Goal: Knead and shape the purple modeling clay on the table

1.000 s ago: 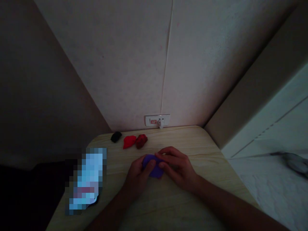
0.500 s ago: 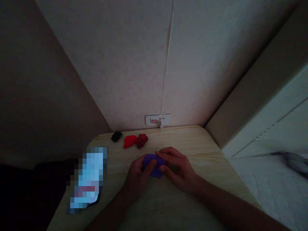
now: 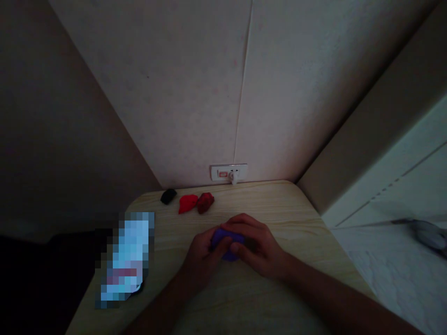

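Between my two hands is a small purple cloth bundle (image 3: 227, 236), held above the light wooden tabletop. My left hand (image 3: 204, 251) grips its left side, with the thumb pressed across the front. On the right side my right hand (image 3: 256, 242) closes round it, thumb on the near face and fingers over the top. The fingers hide much of the bundle's far side and edges. Beyond the hands, near the wall, lie a bright red cloth bundle (image 3: 188, 203) and a dark red one (image 3: 205, 203), touching each other. A small black bundle (image 3: 168, 196) rests to their left.
A phone-like device with a blurred bright screen (image 3: 131, 251) lies at the left of the wooden table (image 3: 279, 200). Behind the table's back edge, the wall carries a socket (image 3: 228, 172) with a white plug in it. A pale cabinet-like panel (image 3: 391, 186) stands at right.
The purple bundle looks more compact, and its lower corner no longer hangs out. My right fingers have closed further over it and reach farther left. The other bundles stay in place.
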Available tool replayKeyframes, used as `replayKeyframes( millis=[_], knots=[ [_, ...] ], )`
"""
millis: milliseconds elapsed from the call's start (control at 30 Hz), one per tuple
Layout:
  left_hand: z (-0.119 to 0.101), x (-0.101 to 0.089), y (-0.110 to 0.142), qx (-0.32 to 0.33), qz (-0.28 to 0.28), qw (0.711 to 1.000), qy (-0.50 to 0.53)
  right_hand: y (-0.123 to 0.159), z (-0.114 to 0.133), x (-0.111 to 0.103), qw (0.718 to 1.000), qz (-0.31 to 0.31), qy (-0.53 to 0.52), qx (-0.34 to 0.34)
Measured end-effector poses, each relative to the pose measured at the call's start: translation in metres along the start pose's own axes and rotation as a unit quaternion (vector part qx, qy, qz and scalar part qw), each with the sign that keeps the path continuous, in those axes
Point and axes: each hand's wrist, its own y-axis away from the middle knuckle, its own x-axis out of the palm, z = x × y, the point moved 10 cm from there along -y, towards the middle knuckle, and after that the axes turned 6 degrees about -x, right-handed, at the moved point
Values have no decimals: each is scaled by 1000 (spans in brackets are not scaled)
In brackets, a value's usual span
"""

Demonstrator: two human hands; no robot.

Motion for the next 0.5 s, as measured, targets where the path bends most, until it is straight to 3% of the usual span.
replayKeyframes(
  millis=[367,500],
  knots=[
    [7,5,-2,11,38,999,-7,-1,0,6,999,10,-32,-5],
    [6,0,-4,-5,18,999,32,0,1,0,999,-12,-29,-13]
  ],
)
